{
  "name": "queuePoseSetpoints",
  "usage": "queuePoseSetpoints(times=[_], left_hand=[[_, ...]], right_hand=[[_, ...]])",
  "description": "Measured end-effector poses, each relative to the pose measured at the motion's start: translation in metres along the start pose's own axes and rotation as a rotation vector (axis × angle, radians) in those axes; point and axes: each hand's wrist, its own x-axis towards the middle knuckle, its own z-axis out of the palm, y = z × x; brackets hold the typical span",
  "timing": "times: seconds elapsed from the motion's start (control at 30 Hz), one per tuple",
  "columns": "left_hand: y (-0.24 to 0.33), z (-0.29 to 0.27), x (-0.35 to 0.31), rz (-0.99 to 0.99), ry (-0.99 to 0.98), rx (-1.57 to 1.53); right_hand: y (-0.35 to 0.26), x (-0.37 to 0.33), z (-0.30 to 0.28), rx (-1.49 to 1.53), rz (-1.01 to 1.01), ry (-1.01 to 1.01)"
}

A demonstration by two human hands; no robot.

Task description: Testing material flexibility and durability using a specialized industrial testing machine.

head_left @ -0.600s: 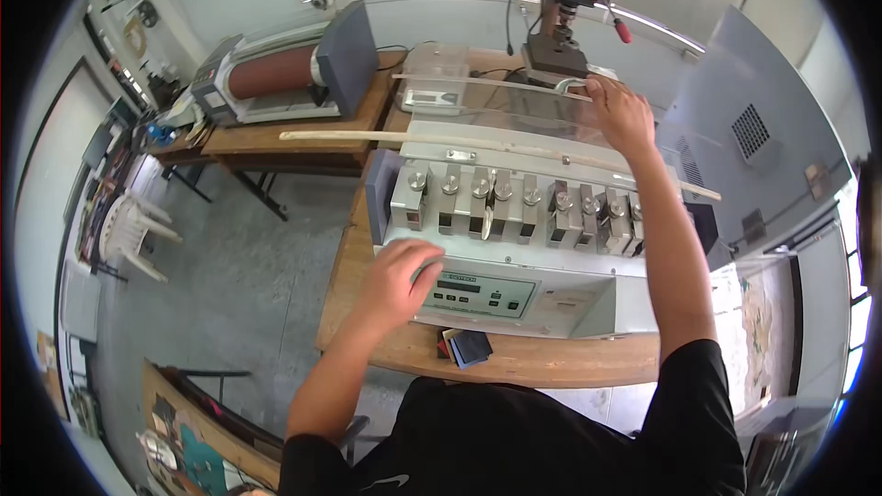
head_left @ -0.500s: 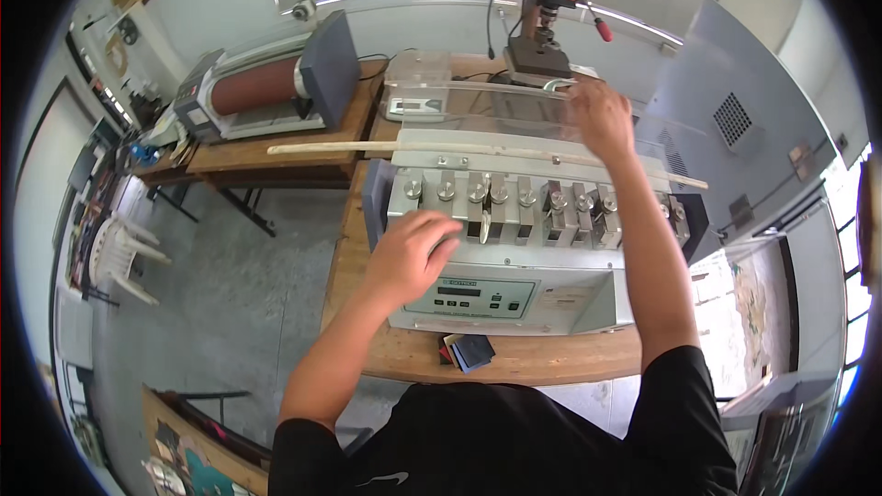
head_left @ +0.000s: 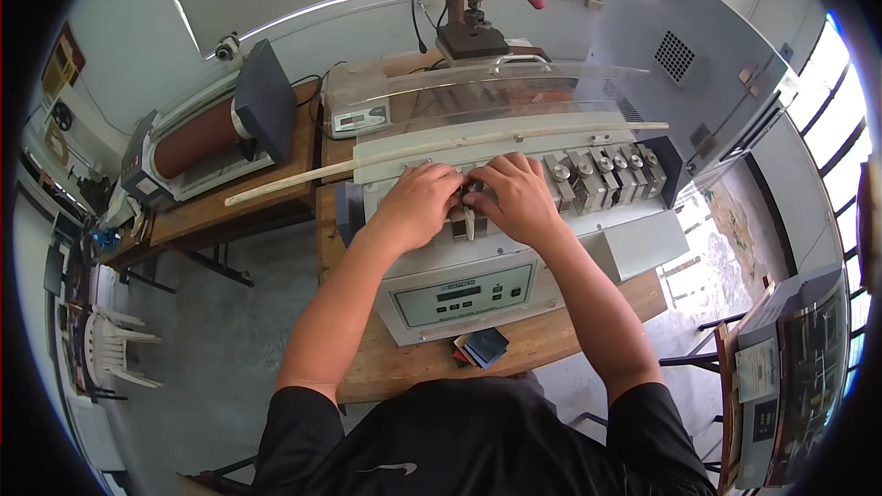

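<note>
My left hand [head_left: 423, 208] and my right hand [head_left: 516, 197] meet over the left part of a row of metal clamps [head_left: 590, 182] on a grey bench testing machine [head_left: 533, 266]. Both hands are closed, thumbs and fingertips pressed at clamp knobs that they largely cover. Between the hands a pale narrow strip [head_left: 469, 223] sticks down from a clamp. Round silver knobs top the uncovered clamps to the right. Behind the row stands the raised clear cover [head_left: 423, 87] with its handle [head_left: 520, 61]. A long wooden stick [head_left: 289, 185] lies across the machine's back.
Small dark blue swatches [head_left: 484, 346] lie on the wooden table [head_left: 367, 363] before the control panel [head_left: 464, 294]. A drill press [head_left: 472, 37] stands behind. To the left is a machine with a red-brown roller [head_left: 195, 138]; a tall grey cabinet [head_left: 680, 64] rises at right.
My right hand has come down from the clear cover's handle to the clamps. My left hand has moved in beside it. The view has shifted, so the machine appears tilted.
</note>
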Motion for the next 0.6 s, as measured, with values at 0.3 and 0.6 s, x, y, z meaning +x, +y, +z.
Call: queuePoseSetpoints(times=[0.3, 0.6], left_hand=[[-0.013, 0.002, -0.001, 0.056, 0.088, -0.012], [0.003, -0.009, 0.001, -0.028, 0.067, 0.245]], right_hand=[[0.011, 0.021, 0.0, 0.093, -0.118, -0.173], [0.027, 0.032, -0.004, 0.032, -0.404, -0.292]])
